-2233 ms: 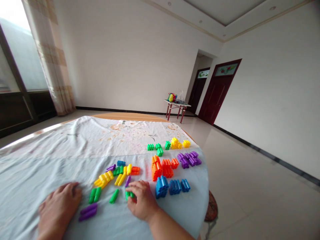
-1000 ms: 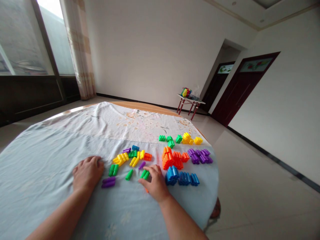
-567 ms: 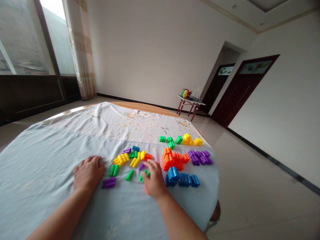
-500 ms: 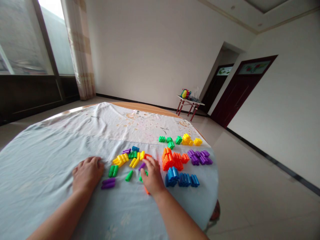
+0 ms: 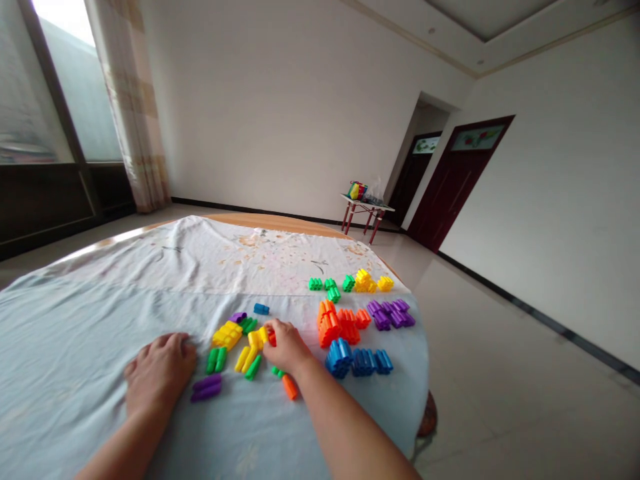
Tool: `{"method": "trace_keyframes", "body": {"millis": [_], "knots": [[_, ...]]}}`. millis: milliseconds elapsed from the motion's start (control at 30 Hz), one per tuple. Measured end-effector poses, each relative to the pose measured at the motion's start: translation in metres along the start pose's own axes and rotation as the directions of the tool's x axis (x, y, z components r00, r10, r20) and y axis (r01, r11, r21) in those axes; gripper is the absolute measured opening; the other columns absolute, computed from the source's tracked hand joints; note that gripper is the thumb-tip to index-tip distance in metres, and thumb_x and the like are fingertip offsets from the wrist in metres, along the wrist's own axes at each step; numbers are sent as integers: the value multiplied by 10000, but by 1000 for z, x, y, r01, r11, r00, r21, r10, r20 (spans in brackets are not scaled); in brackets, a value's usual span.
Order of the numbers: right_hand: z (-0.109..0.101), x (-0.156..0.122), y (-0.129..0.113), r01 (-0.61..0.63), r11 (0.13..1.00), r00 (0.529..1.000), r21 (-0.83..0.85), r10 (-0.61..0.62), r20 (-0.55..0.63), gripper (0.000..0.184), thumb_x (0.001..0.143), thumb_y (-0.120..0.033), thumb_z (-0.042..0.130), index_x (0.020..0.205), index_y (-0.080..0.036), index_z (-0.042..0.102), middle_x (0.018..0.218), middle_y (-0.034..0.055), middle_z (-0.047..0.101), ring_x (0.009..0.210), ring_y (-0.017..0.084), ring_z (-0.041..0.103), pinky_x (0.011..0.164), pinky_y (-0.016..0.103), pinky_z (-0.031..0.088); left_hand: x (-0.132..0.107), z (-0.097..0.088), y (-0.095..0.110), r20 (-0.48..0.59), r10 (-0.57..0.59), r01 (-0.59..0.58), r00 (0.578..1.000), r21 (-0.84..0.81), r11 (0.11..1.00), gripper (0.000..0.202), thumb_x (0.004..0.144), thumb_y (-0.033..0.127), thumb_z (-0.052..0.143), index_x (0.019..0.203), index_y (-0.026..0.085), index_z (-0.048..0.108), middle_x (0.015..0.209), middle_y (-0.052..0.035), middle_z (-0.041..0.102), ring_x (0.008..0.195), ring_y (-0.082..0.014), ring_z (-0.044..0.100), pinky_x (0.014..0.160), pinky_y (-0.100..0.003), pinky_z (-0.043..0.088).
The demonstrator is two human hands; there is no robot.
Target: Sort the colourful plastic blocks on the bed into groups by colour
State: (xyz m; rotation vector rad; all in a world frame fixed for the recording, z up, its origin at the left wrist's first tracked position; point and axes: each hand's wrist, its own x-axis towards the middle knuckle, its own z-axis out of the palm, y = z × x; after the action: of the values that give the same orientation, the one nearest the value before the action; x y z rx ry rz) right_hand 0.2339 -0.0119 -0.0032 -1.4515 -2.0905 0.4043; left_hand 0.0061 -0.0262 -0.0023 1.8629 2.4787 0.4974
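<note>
My right hand (image 5: 285, 347) reaches into the loose plastic building blocks, its fingers bent down and closed around an orange building block (image 5: 272, 339), which is partly hidden. A yellow block (image 5: 257, 338) lies against the fingertips. Below that hand are a small green block (image 5: 278, 371) and another orange block (image 5: 290, 387). Palm down on the cloth, my left hand (image 5: 159, 369) rests with its fingers loosely spread and nothing visible in it. Just right of it lie purple blocks (image 5: 206, 387), a green pair (image 5: 216, 360) and a yellow cluster (image 5: 227, 335).
Joined blocks stand on the right: orange (image 5: 330, 323), blue (image 5: 340, 359), purple (image 5: 391, 315), green (image 5: 330, 285) and yellow (image 5: 364, 281). A cloth (image 5: 100, 320) covers the round table. A small side table (image 5: 367, 203) with bags stands by the far wall.
My right hand has moved left and closed over an orange block. The purple block near its fingertips is out of sight. My left hand stays on the cloth; the view has swung slightly right.
</note>
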Motion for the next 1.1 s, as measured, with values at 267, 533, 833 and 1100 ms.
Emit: {"method": "trace_keyframes", "body": {"millis": [267,533,833,1100], "knots": [[-9,-11,3,-174,980,981,-99,164,-103,394,693,-282,632,1064,-152,604,1070,123,607,1065,271,518,952,396,384,0,-1,0,7,14,-14,1000,-3,1000,474,853,364,214,1102,192,579,1212,-117,545,1122,-315,440,909,-440,326],[-12,-15,0,-96,993,992,-74,90,-85,400,692,-179,579,1092,-174,594,1046,83,616,1036,228,522,941,342,390,-1,-2,1,7,16,-16,1000,0,1000,474,855,369,207,1090,197,581,1211,-119,542,1120,-315,438,905,-441,327],[-14,-25,-5,-72,995,996,-66,69,-54,353,695,-141,550,1038,-212,596,1014,51,632,1000,217,536,902,350,410,0,-2,2,23,-5,5,1000,18,1000,496,851,400,208,1122,193,568,1229,-120,529,1130,-317,429,909,-445,329],[-42,-36,-21,109,987,986,120,-92,-139,456,708,-95,553,1147,-217,538,1101,38,609,1058,190,527,964,350,392,1,-1,2,26,-6,6,1000,16,1000,482,852,397,233,1133,192,566,1232,-128,529,1137,-317,425,914,-448,325]]}}
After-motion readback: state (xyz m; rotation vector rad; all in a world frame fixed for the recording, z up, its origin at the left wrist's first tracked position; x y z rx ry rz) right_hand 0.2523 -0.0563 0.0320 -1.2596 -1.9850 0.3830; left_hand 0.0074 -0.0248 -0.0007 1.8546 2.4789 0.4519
